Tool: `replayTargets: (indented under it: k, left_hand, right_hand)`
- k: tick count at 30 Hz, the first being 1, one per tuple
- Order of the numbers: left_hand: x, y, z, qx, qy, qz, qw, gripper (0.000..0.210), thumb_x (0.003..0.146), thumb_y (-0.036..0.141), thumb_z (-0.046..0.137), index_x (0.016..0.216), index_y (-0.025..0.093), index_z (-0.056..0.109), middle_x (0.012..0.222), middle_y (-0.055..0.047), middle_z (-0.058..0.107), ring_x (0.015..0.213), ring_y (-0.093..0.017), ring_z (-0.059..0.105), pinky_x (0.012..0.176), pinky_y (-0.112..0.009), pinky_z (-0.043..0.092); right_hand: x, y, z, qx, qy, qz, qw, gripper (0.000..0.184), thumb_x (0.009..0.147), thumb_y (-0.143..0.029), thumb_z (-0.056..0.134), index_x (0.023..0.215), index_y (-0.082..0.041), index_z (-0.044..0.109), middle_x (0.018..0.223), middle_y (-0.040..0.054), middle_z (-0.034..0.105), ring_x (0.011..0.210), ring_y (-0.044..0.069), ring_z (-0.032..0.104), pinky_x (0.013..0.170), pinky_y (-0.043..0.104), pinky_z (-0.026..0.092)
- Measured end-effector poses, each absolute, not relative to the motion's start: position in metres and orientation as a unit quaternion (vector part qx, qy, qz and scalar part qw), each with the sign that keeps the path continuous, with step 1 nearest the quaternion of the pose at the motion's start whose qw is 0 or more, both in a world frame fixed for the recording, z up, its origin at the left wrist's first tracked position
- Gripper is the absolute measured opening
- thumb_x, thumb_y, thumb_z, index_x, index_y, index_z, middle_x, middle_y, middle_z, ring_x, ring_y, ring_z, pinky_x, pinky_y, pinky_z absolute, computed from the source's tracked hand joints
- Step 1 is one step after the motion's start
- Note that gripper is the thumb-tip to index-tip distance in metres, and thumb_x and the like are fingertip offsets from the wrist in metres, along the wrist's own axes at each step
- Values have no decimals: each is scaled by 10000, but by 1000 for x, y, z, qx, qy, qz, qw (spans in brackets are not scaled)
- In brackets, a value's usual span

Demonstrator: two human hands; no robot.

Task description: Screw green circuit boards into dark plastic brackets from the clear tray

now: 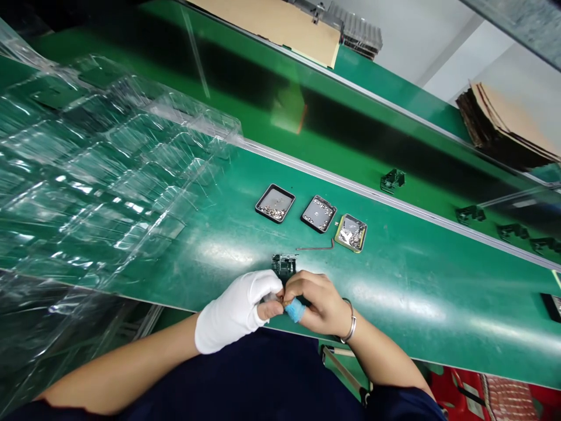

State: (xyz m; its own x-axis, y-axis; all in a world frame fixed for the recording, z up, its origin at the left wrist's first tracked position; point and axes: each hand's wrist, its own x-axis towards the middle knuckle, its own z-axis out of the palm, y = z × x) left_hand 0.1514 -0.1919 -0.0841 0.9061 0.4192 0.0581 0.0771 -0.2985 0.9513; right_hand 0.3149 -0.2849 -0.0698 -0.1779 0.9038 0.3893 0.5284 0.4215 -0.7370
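Note:
My left hand [243,307], in a white glove with bare fingertips, pinches something small close to the bench's front edge. Against it, my right hand [319,301] is closed too, with blue wrapping [295,310] around its thumb. The fingertips of both hands meet, and whatever they hold between them is too small and covered to name. Just beyond the fingers sits a dark green and metal part [284,264] on the bench, its near side partly hidden by my hands. An L-shaped hex key [316,248] lies behind it.
Three small trays hold little metal pieces: one at left [263,213], a middle one [305,217], and a yellow-edged one [360,248]. Clear plastic blister trays [131,158] cover the left side. Beyond a metal rail [315,171], several similar parts [393,180] stand on a green surface.

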Motion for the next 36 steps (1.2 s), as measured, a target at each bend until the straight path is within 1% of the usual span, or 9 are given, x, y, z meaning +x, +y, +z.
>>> replayTargets:
  k: [5,8,11,14,17,20,23,31,36]
  left_hand:
    - [161,-189,-83,803,143,165,554,508,902,592,373,598,191,441,583,26,433,522,-115,387,525,-257,315]
    - [160,-186,-85,785,122,131,594,518,861,635,430,597,189,436,576,33,452,501,-102,392,511,-245,336]
    - [155,-186,-90,796,143,146,570,489,837,645,464,664,190,501,620,20,498,534,-114,457,538,-255,398]
    - [153,-187,-101,826,238,226,459,534,718,615,636,1015,179,552,934,-74,602,813,-220,595,715,-349,498]
    - [160,-188,-113,864,277,196,373,718,633,464,743,1212,155,452,1200,-161,548,1112,-344,543,925,-488,458]
    - [168,-189,-119,874,271,153,373,525,718,322,658,1173,156,458,1115,-136,579,1057,-314,574,900,-483,478]
    - [171,-189,-117,869,246,179,389,403,785,259,547,1166,169,455,1090,-114,561,1010,-262,583,871,-437,501]
    - [169,-190,-108,881,233,201,358,381,738,263,560,1099,166,491,1020,-97,565,930,-255,593,806,-416,523]
    - [168,-191,-107,915,215,218,265,381,737,274,564,1084,125,516,1013,-150,587,908,-300,598,772,-451,518]
  right_hand:
    - [318,-285,-66,-506,-707,222,442,37,891,-200,509,906,-208,542,800,44,640,737,129,616,648,229,515]
    - [320,-287,-65,-498,-702,269,433,36,883,-188,526,896,-203,555,809,41,643,710,119,602,636,220,503]
    - [324,-289,-64,-492,-699,309,417,46,877,-183,520,856,-201,557,802,33,633,669,111,579,605,216,484]
    - [333,-289,-65,-524,-671,293,436,56,876,-179,518,843,-203,555,782,16,610,677,112,567,632,228,480]
    - [340,-285,-72,-590,-632,240,442,79,878,-150,508,853,-209,554,801,15,597,733,129,575,688,258,485]
    - [341,-281,-83,-608,-653,192,409,99,867,-126,506,876,-211,557,957,60,614,910,177,587,812,336,480]
    - [337,-278,-91,-595,-682,161,393,120,846,-108,510,893,-211,551,1074,89,600,1014,208,565,879,387,457]
    - [331,-278,-95,-588,-689,160,393,173,793,-70,490,888,-210,528,1037,80,604,964,207,561,844,377,460]
    - [332,-277,-97,-600,-666,179,406,175,774,-61,488,867,-207,521,994,72,597,923,200,556,832,373,455]
